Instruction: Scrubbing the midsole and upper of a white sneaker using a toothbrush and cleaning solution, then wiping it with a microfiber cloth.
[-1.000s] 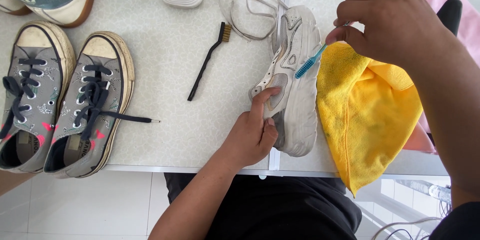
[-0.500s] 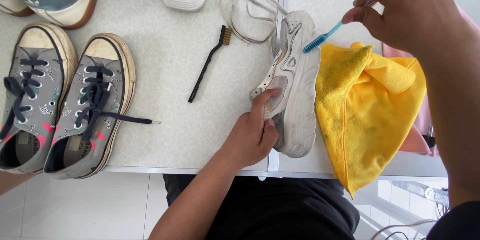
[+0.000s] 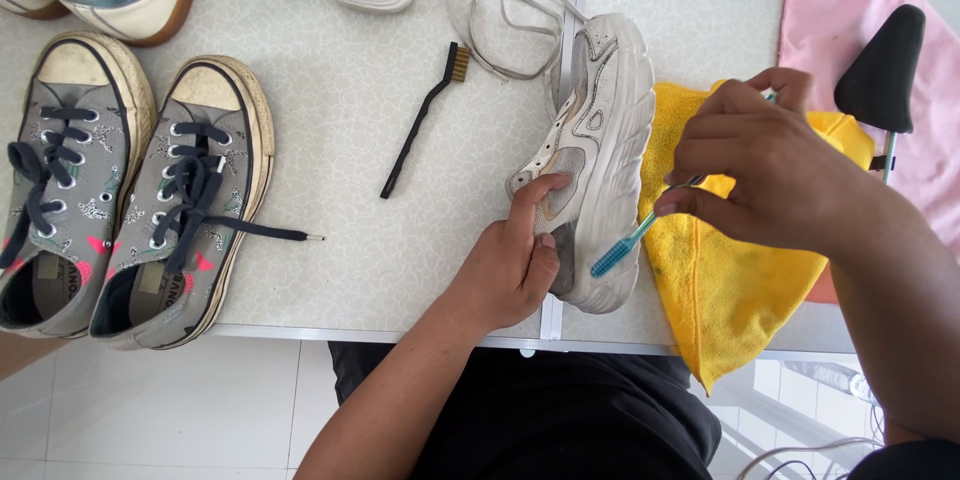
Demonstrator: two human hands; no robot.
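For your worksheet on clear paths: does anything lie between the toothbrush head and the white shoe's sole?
Nothing visible does. The toothbrush in the right hand has its blue head right at the sole of the white shoe. The left hand holds the shoe's other side, and the yellow cloth lies beneath the brush.

- No packages, signs or screens are seen on the table [image 3: 350,140].
- Labels: a small printed insole label is seen inside each grey canvas sneaker [image 3: 175,205] at the left edge, dark print on a pale insole, partly hidden by the heel openings.
- Print is too small to be told further.
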